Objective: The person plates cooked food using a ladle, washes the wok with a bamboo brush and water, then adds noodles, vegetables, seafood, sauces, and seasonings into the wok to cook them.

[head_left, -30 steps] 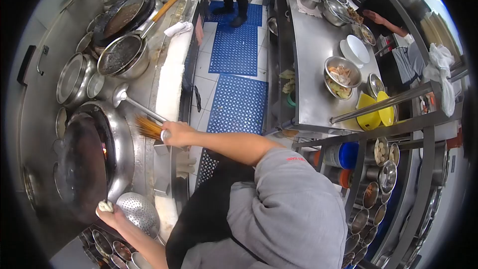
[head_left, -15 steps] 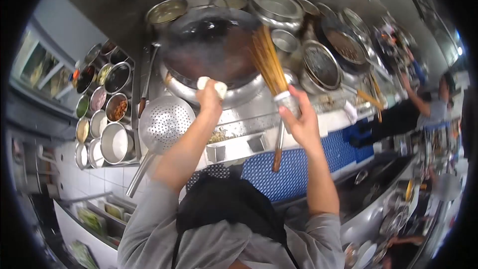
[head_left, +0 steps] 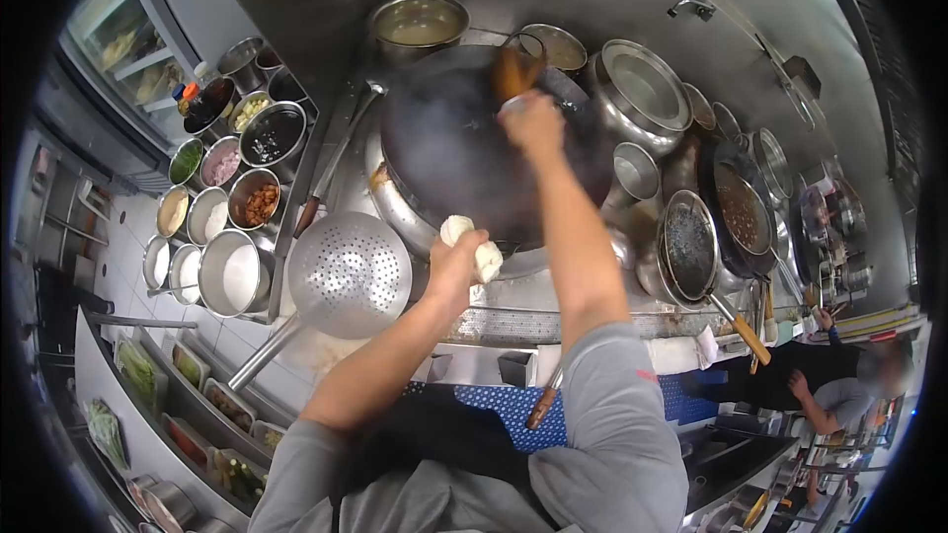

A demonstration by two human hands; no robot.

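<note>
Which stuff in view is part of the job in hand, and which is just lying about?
In use, it seems:
- wok
- brush, in the right hand, inside the wok
- white cloth, in the left hand at the wok's near edge

Lying about, for now:
- perforated skimmer
- wooden-handled strainer
- ingredient pots

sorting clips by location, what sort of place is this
Most likely a restaurant's commercial kitchen: there is a large wok with a perforated strainer near it, and a cluster of metal pots holding various ingredients.
</note>
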